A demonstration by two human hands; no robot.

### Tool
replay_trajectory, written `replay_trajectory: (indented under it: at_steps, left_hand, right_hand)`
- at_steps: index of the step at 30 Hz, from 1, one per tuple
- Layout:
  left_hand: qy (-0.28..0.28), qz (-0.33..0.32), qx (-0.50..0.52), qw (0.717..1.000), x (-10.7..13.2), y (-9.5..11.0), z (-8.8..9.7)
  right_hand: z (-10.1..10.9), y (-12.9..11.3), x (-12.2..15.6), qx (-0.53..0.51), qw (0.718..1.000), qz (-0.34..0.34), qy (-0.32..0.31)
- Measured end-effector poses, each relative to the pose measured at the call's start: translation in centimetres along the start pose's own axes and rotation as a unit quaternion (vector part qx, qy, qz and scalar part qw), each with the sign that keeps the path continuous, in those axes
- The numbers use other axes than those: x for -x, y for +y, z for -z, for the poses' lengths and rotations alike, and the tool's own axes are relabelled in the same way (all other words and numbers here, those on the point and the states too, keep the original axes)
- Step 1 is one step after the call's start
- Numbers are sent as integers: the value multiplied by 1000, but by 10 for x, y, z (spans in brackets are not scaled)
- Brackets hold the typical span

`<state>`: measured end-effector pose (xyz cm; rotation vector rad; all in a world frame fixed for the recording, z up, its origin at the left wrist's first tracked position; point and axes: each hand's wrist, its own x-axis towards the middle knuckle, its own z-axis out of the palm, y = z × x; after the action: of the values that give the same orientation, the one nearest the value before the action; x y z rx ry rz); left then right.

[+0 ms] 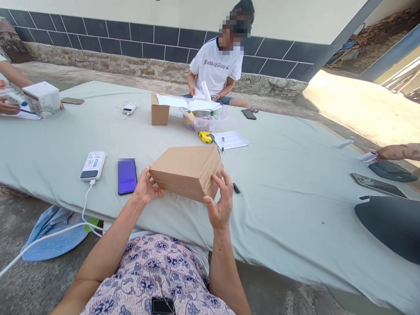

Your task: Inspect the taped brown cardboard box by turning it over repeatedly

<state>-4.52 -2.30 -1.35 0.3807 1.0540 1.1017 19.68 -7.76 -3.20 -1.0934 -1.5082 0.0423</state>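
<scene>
A closed brown cardboard box (187,168), taped along its right side, is held just above the pale green cloth (278,175). My left hand (146,188) grips its near left corner, fingers curled under the edge. My right hand (220,202) clasps the near right corner, fingers spread up the taped side. A small black object (236,188) lies on the cloth just right of my right hand.
A phone with a lit purple screen (126,175) and a white power bank (93,166) with a cable lie to the left. Beyond the box are a yellow tape measure (206,137), a paper with pen (230,140), a clear bowl (203,118) and a small open carton (159,111). Other people sit across, left and right.
</scene>
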Motion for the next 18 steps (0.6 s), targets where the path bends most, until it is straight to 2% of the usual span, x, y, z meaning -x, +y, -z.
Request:
replay_trajectory:
  at_steps: [5, 9, 13, 18]
  left_hand:
    - [-55, 39, -14, 998, 1, 1, 2]
    - [-87, 66, -84, 990, 0, -5, 1]
    - [-60, 51, -173, 982, -3, -13, 0]
    - [-16, -18, -279, 960, -12, -16, 9]
  right_hand:
    - [2, -4, -3, -46, 998, 51, 8]
    - [8, -14, -8, -22, 994, 99, 36]
    - [12, -20, -11, -2, 995, 85, 56]
    - [7, -21, -13, -19, 995, 72, 67]
